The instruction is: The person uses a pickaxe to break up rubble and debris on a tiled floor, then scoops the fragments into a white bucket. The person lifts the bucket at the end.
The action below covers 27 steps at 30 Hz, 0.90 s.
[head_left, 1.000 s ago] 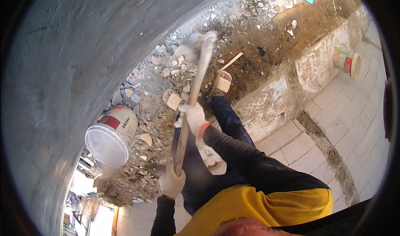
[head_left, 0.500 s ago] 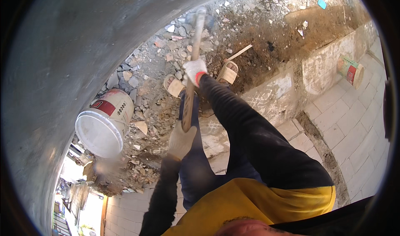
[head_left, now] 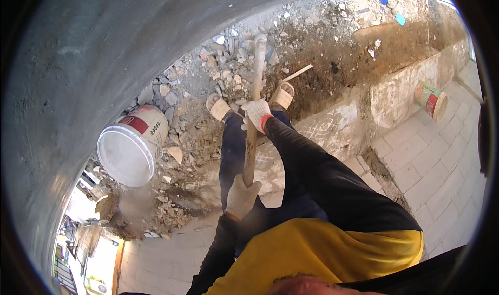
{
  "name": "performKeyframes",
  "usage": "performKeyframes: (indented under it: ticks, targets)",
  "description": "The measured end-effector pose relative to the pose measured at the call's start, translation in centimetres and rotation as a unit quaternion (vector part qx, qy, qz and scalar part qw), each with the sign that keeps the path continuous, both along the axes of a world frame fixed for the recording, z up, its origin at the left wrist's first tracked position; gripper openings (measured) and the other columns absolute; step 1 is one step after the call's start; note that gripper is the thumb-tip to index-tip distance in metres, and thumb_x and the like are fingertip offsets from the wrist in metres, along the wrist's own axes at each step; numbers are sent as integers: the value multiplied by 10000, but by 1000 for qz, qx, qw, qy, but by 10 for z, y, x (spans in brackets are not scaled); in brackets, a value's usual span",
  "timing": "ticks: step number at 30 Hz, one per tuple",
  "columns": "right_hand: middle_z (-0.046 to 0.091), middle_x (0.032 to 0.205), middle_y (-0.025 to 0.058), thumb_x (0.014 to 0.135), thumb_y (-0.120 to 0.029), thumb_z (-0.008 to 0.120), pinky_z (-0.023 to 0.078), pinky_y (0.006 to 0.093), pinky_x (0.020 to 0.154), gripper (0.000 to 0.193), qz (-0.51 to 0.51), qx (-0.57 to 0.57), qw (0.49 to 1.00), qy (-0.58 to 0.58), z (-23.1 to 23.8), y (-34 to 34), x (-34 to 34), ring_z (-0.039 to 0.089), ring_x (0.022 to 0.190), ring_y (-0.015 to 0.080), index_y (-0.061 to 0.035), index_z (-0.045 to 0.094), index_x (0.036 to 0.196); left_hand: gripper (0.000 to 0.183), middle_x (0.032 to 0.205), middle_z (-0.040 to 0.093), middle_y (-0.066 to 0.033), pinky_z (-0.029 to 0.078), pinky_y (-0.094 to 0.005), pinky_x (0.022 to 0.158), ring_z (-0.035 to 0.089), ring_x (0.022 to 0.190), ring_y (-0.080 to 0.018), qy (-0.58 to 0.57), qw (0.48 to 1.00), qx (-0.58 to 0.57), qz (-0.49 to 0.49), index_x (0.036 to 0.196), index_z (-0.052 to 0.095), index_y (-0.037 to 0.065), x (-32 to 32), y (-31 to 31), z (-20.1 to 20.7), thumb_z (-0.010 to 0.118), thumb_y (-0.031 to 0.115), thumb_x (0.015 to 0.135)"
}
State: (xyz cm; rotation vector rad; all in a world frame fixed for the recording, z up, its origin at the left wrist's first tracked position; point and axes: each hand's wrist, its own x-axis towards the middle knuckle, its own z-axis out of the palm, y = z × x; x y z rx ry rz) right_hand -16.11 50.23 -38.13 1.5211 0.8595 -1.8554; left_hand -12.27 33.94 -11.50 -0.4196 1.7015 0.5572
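Head view: gloved left hand [head_left: 241, 196] and right hand [head_left: 258, 113] both clench long wooden tool handle [head_left: 251, 139], spaced for leverage; grey broken rubble [head_left: 228, 71] beyond right hand.

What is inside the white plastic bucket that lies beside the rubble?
The white plastic bucket lies on its side on the grey broken rubble, its mouth closed by a white lid or facing the camera as a pale disc. Nothing of its contents can be seen.
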Motion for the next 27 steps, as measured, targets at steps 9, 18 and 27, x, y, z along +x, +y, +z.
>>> performKeyframes:
  ticks: [9,18,27]
  targets:
    - [580,858,97,949,-108,746,664,588,643,176,-149,-54,986,-55,60,16,45,636,632,288,-32,598,1006,532,1029,736,-343,570,-562,869,731,1030,-523,1,991,-63,-114,1192,621,-24,26,4,36,752,398,897]
    - [520,706,58,947,-134,683,520,426,495,157,-251,43,966,40,32,100,16,539,519,252,-61,576,1035,434,977,741,-337,572,-620,868,723,948,-547,50,985,43,-162,1226,617,24,-23,54,-24,708,342,945]
    - [611,801,93,1027,-127,635,640,483,559,115,14,175,984,41,-100,145,-14,706,698,320,-31,671,1080,537,1072,741,-347,548,-595,957,706,1088,-545,49,987,107,-109,1293,614,-2,-55,76,-122,673,410,953]
